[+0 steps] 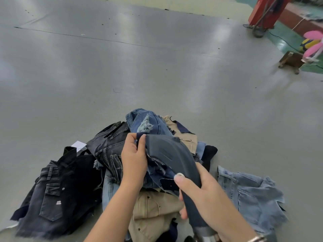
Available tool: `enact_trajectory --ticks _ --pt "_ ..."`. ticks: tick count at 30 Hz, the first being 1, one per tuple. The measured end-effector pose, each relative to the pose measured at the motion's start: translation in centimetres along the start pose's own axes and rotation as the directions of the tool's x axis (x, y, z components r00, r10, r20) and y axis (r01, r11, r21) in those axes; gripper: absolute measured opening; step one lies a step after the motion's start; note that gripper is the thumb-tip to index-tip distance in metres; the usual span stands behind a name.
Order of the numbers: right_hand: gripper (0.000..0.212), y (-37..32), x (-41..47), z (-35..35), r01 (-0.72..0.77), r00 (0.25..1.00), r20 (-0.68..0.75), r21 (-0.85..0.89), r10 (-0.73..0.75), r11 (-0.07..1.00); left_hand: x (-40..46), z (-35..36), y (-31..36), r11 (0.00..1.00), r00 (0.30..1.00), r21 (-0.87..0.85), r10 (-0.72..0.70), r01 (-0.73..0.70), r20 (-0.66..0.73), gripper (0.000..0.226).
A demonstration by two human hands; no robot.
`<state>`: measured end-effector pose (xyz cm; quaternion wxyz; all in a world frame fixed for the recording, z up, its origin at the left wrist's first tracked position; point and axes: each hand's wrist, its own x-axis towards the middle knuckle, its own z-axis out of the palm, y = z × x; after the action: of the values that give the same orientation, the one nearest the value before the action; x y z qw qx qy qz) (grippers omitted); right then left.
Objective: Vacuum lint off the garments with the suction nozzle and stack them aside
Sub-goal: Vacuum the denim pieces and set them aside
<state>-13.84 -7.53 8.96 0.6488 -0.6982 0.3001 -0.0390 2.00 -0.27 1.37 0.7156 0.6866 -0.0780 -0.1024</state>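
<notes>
Grey floor (157, 67), denim pile (111, 151), red machine (265, 13)

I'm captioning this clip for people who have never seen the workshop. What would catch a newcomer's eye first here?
First, the two hands at bottom centre: the right hand grips a dark suction nozzle laid over a navy garment, whose edge the left hand pinches. Under them lies a heap of jeans on the grey floor, with ripped blue jeans on top and black shorts to the left. At far right a pink toy flower stands out.

Both hands reach forward, left hand (133, 158) pinching with curled fingers, right hand (199, 191) gripping, thumb raised.
</notes>
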Motion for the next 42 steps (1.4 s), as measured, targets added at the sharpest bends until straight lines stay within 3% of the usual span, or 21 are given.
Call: enact_trajectory --ticks 3,6,8,11,15,21,24,28,31,39,42 --pt "0.01 -0.2 1.1 -0.2 0.028 0.996 -0.081 -0.014 -0.029 1.0 0.0 0.1 -0.1 0.999 0.999 -0.012 -0.048 0.048 0.016 0.013" --pt "0.005 -0.7 1.1 -1.5 0.064 0.991 -0.121 0.002 -0.064 0.998 0.7 -0.3 0.0 0.974 0.977 -0.094 -0.209 0.204 -0.042 0.017" --pt "0.007 -0.7 0.2 -2.0 0.089 0.995 -0.048 -0.032 -0.09 0.996 1.8 -0.9 0.1 0.927 0.937 -0.221 -0.333 0.304 -0.104 0.019" --pt "0.027 -0.3 -0.9 -2.0 0.147 0.985 0.119 -0.165 -0.128 0.975 2.9 -1.8 0.4 0.876 0.899 -0.326 -0.416 0.356 -0.134 0.018" --pt "0.035 -0.3 -1.3 -1.0 0.188 0.974 0.18 -0.332 -0.134 0.924 2.9 -1.8 0.6 0.897 0.912 -0.307 -0.378 0.319 -0.158 0.016" --pt "0.016 -1.2 0.1 -0.1 0.229 0.972 0.027 -0.323 -0.233 0.918 1.8 -0.8 -0.1 0.967 0.961 -0.111 -0.244 0.23 -0.128 0.013" --pt "0.02 -1.4 -0.1 -0.7 0.227 0.968 -0.033 -0.315 -0.249 0.922 1.9 -1.0 0.0 0.96 0.953 -0.135 -0.265 0.246 -0.144 0.013" --pt "0.024 -0.7 -1.0 -0.4 0.174 0.985 0.074 -0.358 -0.158 0.917 2.2 -1.1 0.3 0.958 0.952 -0.145 -0.268 0.246 -0.151 0.014" --pt "0.027 -0.3 -0.5 0.3 0.2 0.98 0.093 -0.42 -0.177 0.885 1.8 -0.7 0.4 0.954 0.96 -0.18 -0.262 0.241 -0.1 0.011" --pt "0.021 -1.5 -0.3 -0.5 0.208 0.963 -0.13 -0.202 -0.236 0.957 1.6 -0.6 0.6 0.939 0.953 -0.217 -0.29 0.266 -0.089 0.011" --pt "0.016 -1.6 -0.9 -0.7 0.156 0.986 -0.031 -0.205 -0.166 0.966 1.5 -0.7 0.4 0.974 0.971 -0.119 -0.205 0.191 -0.124 0.011"
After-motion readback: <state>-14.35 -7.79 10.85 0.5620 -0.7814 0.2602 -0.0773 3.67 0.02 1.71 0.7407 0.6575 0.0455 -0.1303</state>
